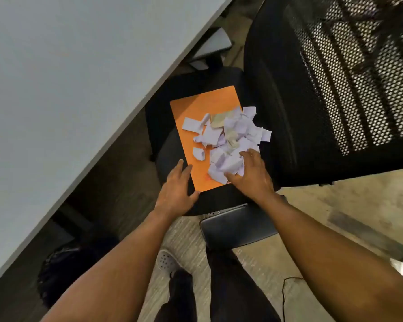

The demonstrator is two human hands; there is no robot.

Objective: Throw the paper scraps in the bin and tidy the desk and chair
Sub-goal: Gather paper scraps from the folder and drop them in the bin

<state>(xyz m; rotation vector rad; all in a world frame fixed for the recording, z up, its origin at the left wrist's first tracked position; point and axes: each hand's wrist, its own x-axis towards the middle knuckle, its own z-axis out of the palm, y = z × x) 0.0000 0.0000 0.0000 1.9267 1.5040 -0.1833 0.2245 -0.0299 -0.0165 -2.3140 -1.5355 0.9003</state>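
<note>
An orange folder [199,108] lies flat on the black seat [159,117] of an office chair. A heap of white and beige paper scraps [228,138] covers its right half and spills over its right edge. My left hand [178,184] rests flat at the folder's near left corner, fingers spread, gripping nothing. My right hand [251,170] lies on the near end of the heap with its fingers and thumb curled around some scraps. A bin with a black liner [63,270] stands on the floor under the desk, lower left.
The grey desk top [68,77] fills the upper left, its edge running diagonally above the seat. The chair's black mesh back [335,77] rises at the right and its padded armrest [237,226] sits just below my hands. My legs and a shoe [166,261] stand on the floor.
</note>
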